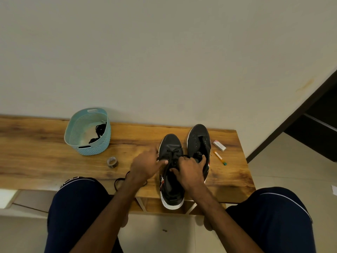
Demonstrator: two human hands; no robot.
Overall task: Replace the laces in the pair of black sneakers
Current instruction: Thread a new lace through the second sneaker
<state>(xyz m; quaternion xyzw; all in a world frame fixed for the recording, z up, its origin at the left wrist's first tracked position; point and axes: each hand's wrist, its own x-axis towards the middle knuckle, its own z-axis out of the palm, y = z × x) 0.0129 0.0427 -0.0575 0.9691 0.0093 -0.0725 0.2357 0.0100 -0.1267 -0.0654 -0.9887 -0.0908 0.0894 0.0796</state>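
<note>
Two black sneakers with white soles stand side by side on the wooden bench. The left sneaker carries a black lace across its lowest eyelets. The right sneaker shows bare eyelets. My left hand pinches the lace at the left sneaker's left edge. My right hand lies over the eyelet rows with its fingers curled on the lace. A loose length of black lace trails on the bench under my left forearm.
A light blue basket at the back left holds more black laces. A small tape roll lies in front of it. A white box and an orange marker lie right of the sneakers. My knees flank the bench's front edge.
</note>
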